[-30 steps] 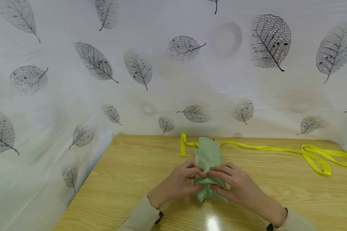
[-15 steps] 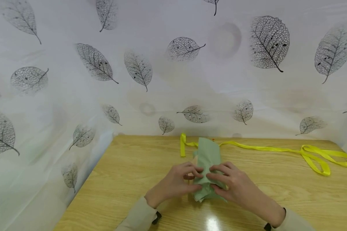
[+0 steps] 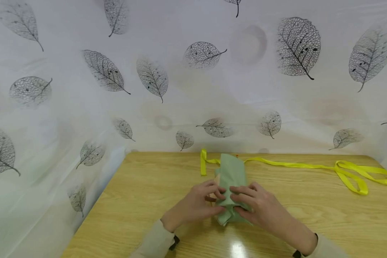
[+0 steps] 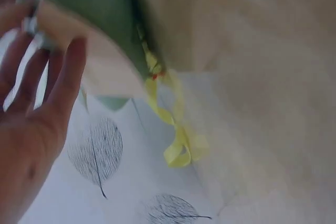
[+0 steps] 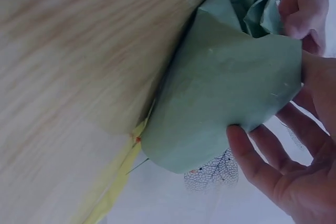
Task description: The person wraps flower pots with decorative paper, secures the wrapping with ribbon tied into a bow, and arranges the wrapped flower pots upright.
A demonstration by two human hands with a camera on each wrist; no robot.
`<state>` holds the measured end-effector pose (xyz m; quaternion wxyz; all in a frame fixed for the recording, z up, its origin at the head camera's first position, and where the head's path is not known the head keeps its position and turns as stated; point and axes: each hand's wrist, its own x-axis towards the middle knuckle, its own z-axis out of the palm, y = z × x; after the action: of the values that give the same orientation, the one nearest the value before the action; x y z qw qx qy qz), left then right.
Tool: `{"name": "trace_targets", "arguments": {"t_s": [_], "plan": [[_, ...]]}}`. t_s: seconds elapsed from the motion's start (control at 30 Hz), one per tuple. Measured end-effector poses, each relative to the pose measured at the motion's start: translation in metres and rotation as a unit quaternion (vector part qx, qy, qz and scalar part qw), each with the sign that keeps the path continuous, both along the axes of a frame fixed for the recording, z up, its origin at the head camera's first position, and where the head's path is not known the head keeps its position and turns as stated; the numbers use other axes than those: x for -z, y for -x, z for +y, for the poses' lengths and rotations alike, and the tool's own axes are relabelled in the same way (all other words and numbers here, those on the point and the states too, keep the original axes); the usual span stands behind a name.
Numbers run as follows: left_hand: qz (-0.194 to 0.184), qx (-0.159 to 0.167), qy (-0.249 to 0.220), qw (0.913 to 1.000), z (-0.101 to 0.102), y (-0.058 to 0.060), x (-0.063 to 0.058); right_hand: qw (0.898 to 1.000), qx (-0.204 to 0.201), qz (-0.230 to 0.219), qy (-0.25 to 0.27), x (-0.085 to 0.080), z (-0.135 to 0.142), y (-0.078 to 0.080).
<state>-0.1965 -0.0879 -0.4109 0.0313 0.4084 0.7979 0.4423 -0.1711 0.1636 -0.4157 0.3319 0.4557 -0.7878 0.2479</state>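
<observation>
A sheet of green wrapping paper [image 3: 233, 175], folded into an upright-pointing packet, lies on the table between both hands. Along its left side shows a peach-coloured inner layer [image 4: 94, 51]. My left hand [image 3: 198, 200] holds the packet's left edge, thumb low and fingers curled above. From the right, my right hand [image 3: 261, 202] grips the other side, its fingertips on the front fold and thumb near the gathered lower end. That crumpled lower end [image 3: 225, 216] shows bunched folds [image 5: 257, 11] in the right wrist view. What the paper encloses is hidden.
A yellow ribbon [image 3: 290, 165] runs behind the packet along the table's back, looping at the right. A small red bit [image 5: 138, 139] sits beside the ribbon at the packet's far end. The wooden table [image 3: 142, 193] meets a leaf-printed white curtain [image 3: 167, 118].
My hands have drawn slightly apart at the fingertips, with the left shifting a little to the left. My right fingers have resettled on the paper's front. The packet has barely moved.
</observation>
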Motion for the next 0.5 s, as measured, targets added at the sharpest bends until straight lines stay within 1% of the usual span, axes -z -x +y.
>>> {"name": "trace_targets", "arguments": {"t_s": [0.03, 0.07, 0.1, 0.13, 0.17, 0.23, 0.27, 0.3, 0.33, 0.37, 0.43, 0.5], "plan": [[-0.029, -0.004, -0.007, 0.9996, -0.004, 0.004, -0.001, 1.0, 0.003, -0.003, -0.003, -0.001, 0.0, 0.0], [-0.053, -0.017, -0.014, 0.9984, -0.008, 0.01, -0.002, 1.0, 0.008, -0.006, -0.006, -0.002, -0.001, -0.001], [-0.073, -0.038, -0.023, 0.9963, -0.012, 0.016, -0.003, 1.0, 0.014, -0.007, -0.01, -0.002, -0.002, -0.001], [-0.081, -0.063, -0.029, 0.9943, -0.017, 0.024, -0.003, 1.0, 0.02, -0.008, -0.014, -0.003, -0.003, -0.002], [-0.076, -0.092, -0.024, 0.9926, -0.022, 0.032, -0.003, 1.0, 0.025, -0.007, -0.018, -0.004, -0.003, -0.002], [-0.044, -0.147, 0.007, 0.9882, -0.029, 0.051, 0.0, 0.999, 0.032, -0.007, -0.022, -0.006, -0.004, -0.002], [-0.022, -0.168, 0.034, 0.9849, -0.032, 0.06, 0.002, 0.999, 0.035, -0.005, -0.023, -0.006, -0.005, -0.003], [-0.005, -0.18, 0.07, 0.9811, -0.034, 0.068, 0.004, 0.999, 0.037, -0.004, -0.023, -0.006, -0.005, -0.003], [0.009, -0.183, 0.11, 0.977, -0.035, 0.076, 0.006, 0.999, 0.038, -0.004, -0.024, -0.007, -0.005, -0.003], [0.018, -0.177, 0.151, 0.9724, -0.036, 0.082, 0.009, 0.999, 0.039, -0.003, -0.026, -0.007, -0.005, -0.003], [0.031, -0.154, 0.225, 0.9617, -0.036, 0.091, 0.012, 0.999, 0.04, -0.005, -0.028, -0.007, -0.005, -0.003], [0.048, -0.13, 0.282, 0.9495, -0.035, 0.096, 0.012, 0.999, 0.041, -0.009, -0.029, -0.007, -0.004, -0.003]]}}
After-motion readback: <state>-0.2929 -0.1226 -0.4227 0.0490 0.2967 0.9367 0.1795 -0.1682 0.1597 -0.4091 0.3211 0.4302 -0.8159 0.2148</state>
